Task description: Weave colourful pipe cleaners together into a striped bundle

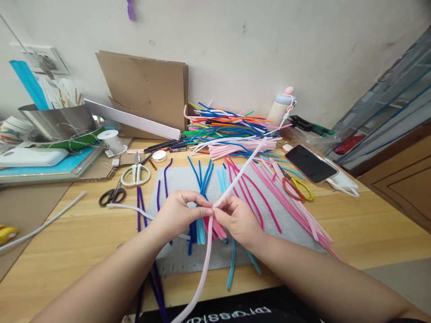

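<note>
My left hand point(183, 211) and my right hand point(237, 217) meet over the grey mat point(182, 179), fingertips pinched together. Between them runs a long pale pink fuzzy stem point(206, 262), bending down toward my lap; its whitish upper part point(244, 172) slants up to the right. Under the fingers hang short dark blue, light blue and pink stems point(201, 231); whether the fingers grip them too is unclear. A white stem point(129, 207) passes behind my left wrist. Purple stems point(166, 179) lie left of the hands, deep pink stems point(257, 193) right.
A heap of coloured stems point(232, 128) lies by the wall, near a bottle point(280, 110) and a phone point(311, 163). White-handled scissors point(135, 174), black-handled scissors point(112, 196) and red-yellow scissors point(298, 187) rest on the table point(353, 229). Cardboard point(148, 85) stands behind.
</note>
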The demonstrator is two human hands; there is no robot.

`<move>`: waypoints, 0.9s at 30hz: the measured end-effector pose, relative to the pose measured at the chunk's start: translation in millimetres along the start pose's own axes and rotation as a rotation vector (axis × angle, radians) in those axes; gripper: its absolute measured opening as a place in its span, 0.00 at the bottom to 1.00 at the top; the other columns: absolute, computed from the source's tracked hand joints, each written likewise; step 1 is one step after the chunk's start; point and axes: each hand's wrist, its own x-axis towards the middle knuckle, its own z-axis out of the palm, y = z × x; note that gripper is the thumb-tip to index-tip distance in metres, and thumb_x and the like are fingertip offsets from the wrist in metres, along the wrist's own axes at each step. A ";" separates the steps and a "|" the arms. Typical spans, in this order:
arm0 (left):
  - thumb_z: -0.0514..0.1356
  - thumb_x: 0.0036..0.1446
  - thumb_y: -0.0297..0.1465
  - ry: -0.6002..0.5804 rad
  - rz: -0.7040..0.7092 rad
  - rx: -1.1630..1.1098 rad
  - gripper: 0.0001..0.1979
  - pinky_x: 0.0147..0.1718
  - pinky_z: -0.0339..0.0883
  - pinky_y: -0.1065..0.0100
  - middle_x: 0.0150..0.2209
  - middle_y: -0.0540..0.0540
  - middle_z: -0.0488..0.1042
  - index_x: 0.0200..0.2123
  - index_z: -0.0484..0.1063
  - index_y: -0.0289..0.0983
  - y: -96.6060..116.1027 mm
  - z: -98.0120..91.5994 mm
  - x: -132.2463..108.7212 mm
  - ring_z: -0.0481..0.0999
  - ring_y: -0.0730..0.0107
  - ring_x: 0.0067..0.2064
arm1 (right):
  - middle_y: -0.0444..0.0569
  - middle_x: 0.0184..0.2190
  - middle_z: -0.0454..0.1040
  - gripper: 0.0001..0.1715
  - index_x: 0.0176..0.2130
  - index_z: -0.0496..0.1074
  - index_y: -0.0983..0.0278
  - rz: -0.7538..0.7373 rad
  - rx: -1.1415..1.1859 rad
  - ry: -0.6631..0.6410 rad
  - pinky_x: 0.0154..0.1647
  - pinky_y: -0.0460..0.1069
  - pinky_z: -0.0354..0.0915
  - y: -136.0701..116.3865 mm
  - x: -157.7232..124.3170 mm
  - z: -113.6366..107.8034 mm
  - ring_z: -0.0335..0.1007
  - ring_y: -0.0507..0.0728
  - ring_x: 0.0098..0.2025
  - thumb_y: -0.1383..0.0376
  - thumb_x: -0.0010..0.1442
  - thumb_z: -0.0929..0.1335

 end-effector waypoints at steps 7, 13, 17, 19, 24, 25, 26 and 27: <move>0.62 0.45 0.34 -0.017 -0.032 0.068 0.08 0.32 0.62 0.69 0.24 0.50 0.75 0.25 0.76 0.36 -0.5 -5.4 1.3 0.71 0.68 0.28 | 0.41 0.22 0.66 0.13 0.29 0.64 0.64 0.020 0.061 -0.137 0.23 0.44 0.62 -4.9 -1.0 -1.2 0.63 0.48 0.23 0.58 0.50 0.70; 0.61 0.47 0.33 0.029 0.089 0.065 0.06 0.36 0.61 0.69 0.26 0.49 0.74 0.23 0.73 0.37 -2.2 -8.3 4.2 0.71 0.68 0.32 | 0.40 0.21 0.66 0.10 0.30 0.63 0.64 0.010 0.054 -0.123 0.21 0.44 0.60 -7.3 -1.0 -1.6 0.62 0.48 0.20 0.59 0.54 0.66; 0.60 0.48 0.33 0.019 0.054 0.080 0.07 0.34 0.60 0.69 0.24 0.49 0.72 0.23 0.72 0.37 -4.7 -8.7 6.1 0.69 0.68 0.30 | 0.41 0.23 0.66 0.11 0.29 0.62 0.64 0.020 -0.059 -0.128 0.22 0.44 0.59 -7.8 -0.7 -1.6 0.63 0.48 0.23 0.58 0.56 0.64; 0.59 0.49 0.34 -0.001 0.008 0.092 0.08 0.31 0.59 0.70 0.23 0.50 0.71 0.24 0.72 0.36 -6.5 -8.8 6.7 0.67 0.69 0.28 | 0.41 0.21 0.65 0.13 0.29 0.62 0.63 0.011 -0.132 -0.158 0.23 0.44 0.57 -8.3 -1.0 -2.2 0.61 0.48 0.23 0.57 0.57 0.63; 0.56 0.51 0.37 0.022 -0.030 0.152 0.11 0.28 0.58 0.70 0.23 0.50 0.71 0.24 0.70 0.36 -8.8 -8.2 7.7 0.67 0.69 0.27 | 0.39 0.16 0.57 0.23 0.20 0.57 0.63 -0.075 -0.450 -0.165 0.21 0.45 0.51 -5.8 -3.8 -6.9 0.53 0.48 0.21 0.52 0.58 0.63; 0.56 0.51 0.37 0.053 -0.021 0.173 0.11 0.29 0.58 0.70 0.23 0.49 0.71 0.23 0.70 0.36 -8.9 -7.7 7.8 0.68 0.69 0.28 | 0.39 0.15 0.55 0.25 0.18 0.56 0.63 -0.080 -0.533 -0.181 0.20 0.45 0.48 -4.0 -4.9 -7.9 0.51 0.48 0.20 0.51 0.57 0.64; 0.56 0.51 0.37 0.089 -0.017 0.192 0.11 0.29 0.59 0.70 0.23 0.49 0.71 0.23 0.70 0.36 -8.9 -7.2 8.0 0.68 0.68 0.28 | 0.39 0.14 0.54 0.27 0.16 0.56 0.64 -0.075 -0.610 -0.201 0.20 0.45 0.46 -1.8 -6.0 -8.5 0.50 0.47 0.19 0.50 0.55 0.65; 0.56 0.51 0.37 0.122 -0.018 0.202 0.11 0.29 0.59 0.70 0.23 0.49 0.72 0.24 0.70 0.36 -9.1 -6.6 8.1 0.69 0.68 0.28 | 0.39 0.13 0.54 0.28 0.15 0.57 0.64 -0.059 -0.672 -0.222 0.19 0.45 0.45 0.6 -7.2 -8.6 0.49 0.47 0.18 0.49 0.53 0.66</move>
